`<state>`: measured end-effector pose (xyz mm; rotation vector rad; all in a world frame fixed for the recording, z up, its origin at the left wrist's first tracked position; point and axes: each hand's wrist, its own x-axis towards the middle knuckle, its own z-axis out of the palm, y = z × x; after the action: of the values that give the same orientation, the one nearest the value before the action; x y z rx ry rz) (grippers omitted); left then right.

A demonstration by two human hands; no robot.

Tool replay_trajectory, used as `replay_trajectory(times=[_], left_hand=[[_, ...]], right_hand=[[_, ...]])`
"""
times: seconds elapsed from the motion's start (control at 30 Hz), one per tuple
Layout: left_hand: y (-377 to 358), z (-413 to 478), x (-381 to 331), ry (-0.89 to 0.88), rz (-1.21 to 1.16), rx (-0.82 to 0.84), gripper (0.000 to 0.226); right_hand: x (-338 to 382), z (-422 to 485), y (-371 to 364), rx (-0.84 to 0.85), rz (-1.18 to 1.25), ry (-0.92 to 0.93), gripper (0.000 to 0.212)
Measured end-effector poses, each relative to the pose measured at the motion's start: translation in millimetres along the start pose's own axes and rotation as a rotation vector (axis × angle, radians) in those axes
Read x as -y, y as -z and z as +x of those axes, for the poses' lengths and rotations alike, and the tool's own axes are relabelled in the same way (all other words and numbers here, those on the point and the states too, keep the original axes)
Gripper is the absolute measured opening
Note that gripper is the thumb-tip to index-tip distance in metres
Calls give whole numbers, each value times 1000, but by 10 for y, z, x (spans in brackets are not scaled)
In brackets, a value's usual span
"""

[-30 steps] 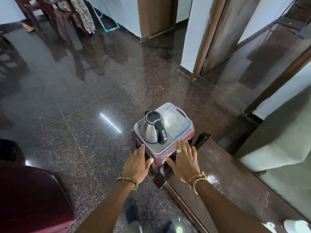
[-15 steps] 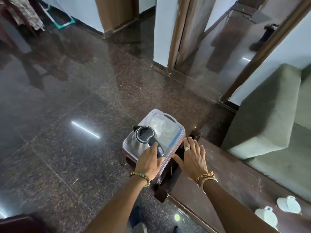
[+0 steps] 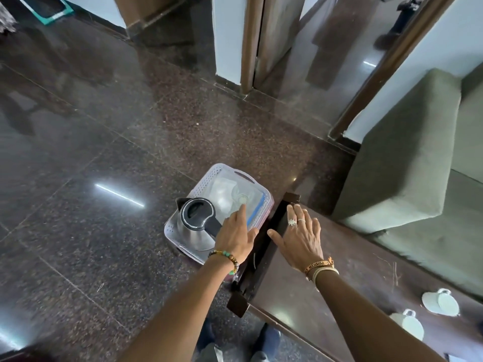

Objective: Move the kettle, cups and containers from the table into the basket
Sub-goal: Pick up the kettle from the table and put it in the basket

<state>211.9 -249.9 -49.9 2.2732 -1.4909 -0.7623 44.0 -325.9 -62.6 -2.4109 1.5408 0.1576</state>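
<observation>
Behind the right hand [image 3: 300, 239], beside its forearm, two white cups [image 3: 440, 301] lie well back on the dark wooden table [image 3: 352, 278], close to each other and well apart from both hands. The right hand lies flat on the table's end near the corner, palm down, fingers spread and straight, holding nothing. It wears rings on two fingers and a thread band with a pale bangle at the wrist.

Just to its left, across the table's edge, the left hand [image 3: 236, 236] reaches out palm down with a beaded bracelet [image 3: 227, 257] on the wrist. Its fingers are stretched out rather than curled, and the forefinger points ahead over the clear container [image 3: 230, 194]. The palm covers the near end of the kettle's black handle; whether it presses on it cannot be told.

The steel kettle [image 3: 194, 228] stands upright in the basket [image 3: 206, 178], just left of and under the left hand, spout pointing away. The container, with a blue strip along its lid, fills the basket's part beyond the fingertips. The basket is pale perforated plastic with a handle slot in its far rim.

Beyond it lies polished dark granite floor [image 3: 104, 152]. Far right of the right hand stands a green sofa [image 3: 405, 165].
</observation>
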Motion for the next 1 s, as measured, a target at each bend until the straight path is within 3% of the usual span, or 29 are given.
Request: replay_trajectory(times=[0.2, 0.53, 0.83, 1.0], left_hand=[[-290, 165, -88, 131, -18, -4, 74], [-331, 539, -187, 282, -85, -102, 79], [-657, 980, 131, 371, -156, -40, 77], [-726, 1254, 323, 393, -139, -9, 94]], right_hand=[[-271, 146, -214, 68, 10, 89, 90], [-302, 706, -5, -6, 47, 215, 89], [-229, 1094, -478, 99, 66, 220, 91], [-113, 1360, -683, 118, 112, 218, 93]])
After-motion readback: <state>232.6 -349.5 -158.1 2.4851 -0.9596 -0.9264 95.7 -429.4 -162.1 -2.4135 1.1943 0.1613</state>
